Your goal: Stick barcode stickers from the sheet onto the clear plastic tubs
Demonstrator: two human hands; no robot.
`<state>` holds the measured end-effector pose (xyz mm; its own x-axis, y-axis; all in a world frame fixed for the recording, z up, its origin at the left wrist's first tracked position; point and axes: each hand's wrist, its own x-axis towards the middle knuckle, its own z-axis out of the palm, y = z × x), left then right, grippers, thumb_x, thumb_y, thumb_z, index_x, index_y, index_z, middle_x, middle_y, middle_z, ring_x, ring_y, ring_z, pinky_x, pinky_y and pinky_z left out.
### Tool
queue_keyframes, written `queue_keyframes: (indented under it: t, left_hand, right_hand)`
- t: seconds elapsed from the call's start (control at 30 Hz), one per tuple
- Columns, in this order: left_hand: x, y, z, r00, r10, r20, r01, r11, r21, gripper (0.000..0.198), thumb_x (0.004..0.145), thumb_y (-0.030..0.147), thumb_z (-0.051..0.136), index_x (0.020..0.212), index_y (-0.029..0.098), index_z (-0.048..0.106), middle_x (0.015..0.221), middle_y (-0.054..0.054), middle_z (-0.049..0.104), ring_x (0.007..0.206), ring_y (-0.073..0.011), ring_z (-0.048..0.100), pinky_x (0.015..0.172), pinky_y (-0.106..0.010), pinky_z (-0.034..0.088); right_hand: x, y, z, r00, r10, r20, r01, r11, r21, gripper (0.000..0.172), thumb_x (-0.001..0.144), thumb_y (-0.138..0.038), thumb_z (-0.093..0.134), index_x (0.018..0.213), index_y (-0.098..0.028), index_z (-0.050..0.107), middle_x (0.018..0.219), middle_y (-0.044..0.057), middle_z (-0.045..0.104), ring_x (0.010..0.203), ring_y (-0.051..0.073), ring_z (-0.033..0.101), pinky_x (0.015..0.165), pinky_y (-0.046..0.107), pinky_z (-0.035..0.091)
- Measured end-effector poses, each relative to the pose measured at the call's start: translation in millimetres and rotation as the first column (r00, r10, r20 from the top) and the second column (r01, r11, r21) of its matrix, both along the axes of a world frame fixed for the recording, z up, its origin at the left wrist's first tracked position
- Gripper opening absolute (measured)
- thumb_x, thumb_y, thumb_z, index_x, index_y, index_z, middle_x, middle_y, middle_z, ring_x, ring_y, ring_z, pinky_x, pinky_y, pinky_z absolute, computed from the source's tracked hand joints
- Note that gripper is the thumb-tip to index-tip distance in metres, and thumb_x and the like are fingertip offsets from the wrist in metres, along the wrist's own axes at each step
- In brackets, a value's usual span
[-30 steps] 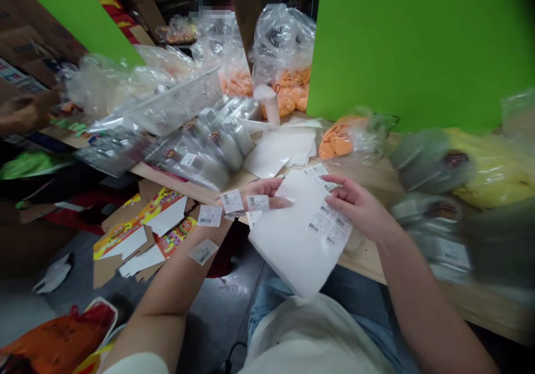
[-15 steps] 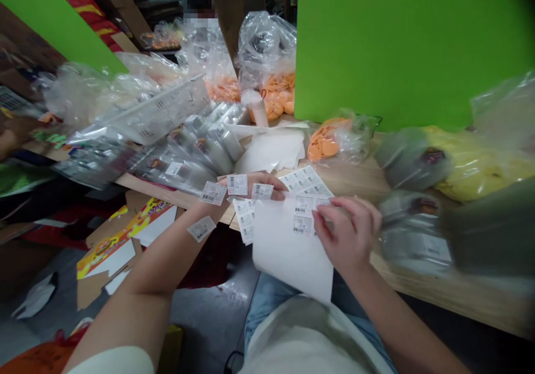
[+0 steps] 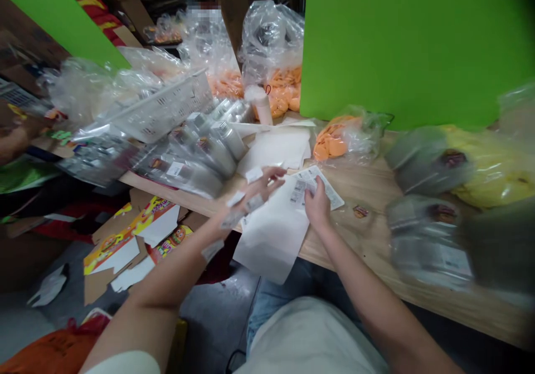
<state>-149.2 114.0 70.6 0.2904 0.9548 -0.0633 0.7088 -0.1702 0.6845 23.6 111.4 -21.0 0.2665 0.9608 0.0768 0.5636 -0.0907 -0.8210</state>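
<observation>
My left hand [image 3: 267, 183] is over the table edge, blurred, its fingers apart and nothing seen between them. Several white barcode stickers [image 3: 236, 198] cling to the back of that hand and its forearm. A white label sheet [image 3: 273, 234], mostly bare with a few labels near its top right, droops over the front edge. My right hand [image 3: 318, 202] pinches this sheet by its upper right part. Beneath lies another sheet of printed labels [image 3: 334, 194] on the wooden table.
Clear packs [image 3: 179, 168] and a white basket [image 3: 163, 109] stand left. White papers [image 3: 276, 145], a bag of orange pieces [image 3: 334, 142] and a green panel [image 3: 409, 45] are behind. More packs [image 3: 430, 240] sit right. Another person's arm [image 3: 12, 142] shows far left.
My left hand has lifted off the sheets and opened. My right hand has moved left and up, gripping the sheet, which has swung left. A round sticker on the table has come into view.
</observation>
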Motion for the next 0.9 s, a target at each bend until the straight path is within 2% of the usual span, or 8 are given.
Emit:
queue_keyframes:
  t: [0.17,0.3,0.43,0.53,0.6,0.67,0.8,0.9]
  left_hand:
    - [-12,-58,-68.4,0.963,-0.265,-0.057,0.265,0.964,-0.001,0.044,0.083,0.041,0.052,0.122,0.021,0.049,0.130,-0.010,0.051,0.122,-0.0253,0.045,0.103,-0.042,0.034]
    - [-38,-60,-81.7,0.920,-0.391,0.000,0.391,0.920,0.029,0.033,0.080,0.037,0.057,0.109,0.023,0.060,0.123,-0.007,0.058,0.124,-0.0231,0.044,0.108,-0.041,0.027]
    - [-71,-81,-59.7,0.982,-0.120,0.146,0.121,0.993,0.003,0.030,0.080,0.038,0.056,0.104,0.022,0.063,0.116,-0.007,0.061,0.118,-0.0206,0.049,0.104,-0.037,0.033]
    - [-73,-131,-51.5,0.922,0.198,0.332,-0.061,0.923,-0.381,0.026,0.077,0.040,0.060,0.089,0.018,0.068,0.094,-0.005,0.068,0.094,-0.0188,0.060,0.091,-0.033,0.043]
    - [-55,-168,-62.6,0.755,0.411,0.512,0.055,0.738,-0.673,0.025,0.074,0.037,0.065,0.083,0.014,0.069,0.086,-0.007,0.070,0.083,-0.0183,0.063,0.081,-0.029,0.047]
    - [-26,-194,-85.8,0.349,0.765,0.541,0.097,0.545,-0.833,0.029,0.067,0.029,0.073,0.091,0.013,0.067,0.089,-0.010,0.070,0.083,-0.0198,0.065,0.075,-0.028,0.050]
    - [24,-198,-132.7,-0.051,0.853,0.520,-0.036,0.519,-0.854,0.030,0.078,0.033,0.063,0.103,0.017,0.059,0.097,-0.008,0.066,0.082,-0.0150,0.066,0.073,-0.026,0.053]
    - [36,-187,-145.1,-0.177,0.837,0.517,-0.099,0.508,-0.856,0.021,0.080,0.023,0.062,0.098,0.014,0.057,0.088,-0.006,0.066,0.075,-0.0114,0.065,0.076,-0.025,0.054]
  right_hand:
    - [16,-23,-1.6,0.908,0.186,0.376,-0.259,0.954,0.153,0.055,0.081,-0.016,0.043,0.135,-0.012,0.033,0.137,0.017,0.039,0.129,0.028,0.032,0.101,0.045,0.030]
    - [15,-78,-7.4,0.487,0.597,0.638,-0.741,0.669,-0.061,0.045,0.084,-0.017,0.040,0.129,-0.015,0.043,0.137,0.013,0.042,0.132,0.026,0.028,0.105,0.046,0.025]
    - [-2,-121,-15.8,0.434,0.612,0.661,-0.740,0.661,-0.125,0.056,0.083,-0.037,0.049,0.133,-0.012,0.039,0.142,0.017,0.032,0.131,0.033,0.026,0.101,0.051,0.024]
    - [-16,-122,-17.4,0.539,0.521,0.662,-0.652,0.755,-0.063,0.038,0.089,-0.028,0.042,0.125,-0.018,0.048,0.134,0.015,0.045,0.119,0.029,0.040,0.091,0.046,0.033]
    - [-23,-115,-17.4,0.595,0.497,0.631,-0.629,0.777,-0.019,0.032,0.090,-0.026,0.039,0.118,-0.020,0.054,0.125,0.014,0.053,0.109,0.028,0.047,0.085,0.043,0.036]
    - [-25,-110,-18.5,0.648,0.519,0.557,-0.646,0.762,0.042,0.031,0.089,-0.025,0.040,0.115,-0.019,0.055,0.118,0.014,0.056,0.105,0.027,0.049,0.083,0.043,0.037]
    - [-14,-118,-25.8,0.674,0.619,0.403,-0.713,0.688,0.137,0.033,0.088,-0.019,0.038,0.119,-0.016,0.051,0.112,0.011,0.061,0.109,0.023,0.050,0.089,0.040,0.039]
    - [0,-132,-29.8,0.683,0.636,0.358,-0.715,0.682,0.154,0.031,0.088,-0.018,0.038,0.117,-0.017,0.050,0.109,0.008,0.062,0.102,0.017,0.055,0.088,0.033,0.043]
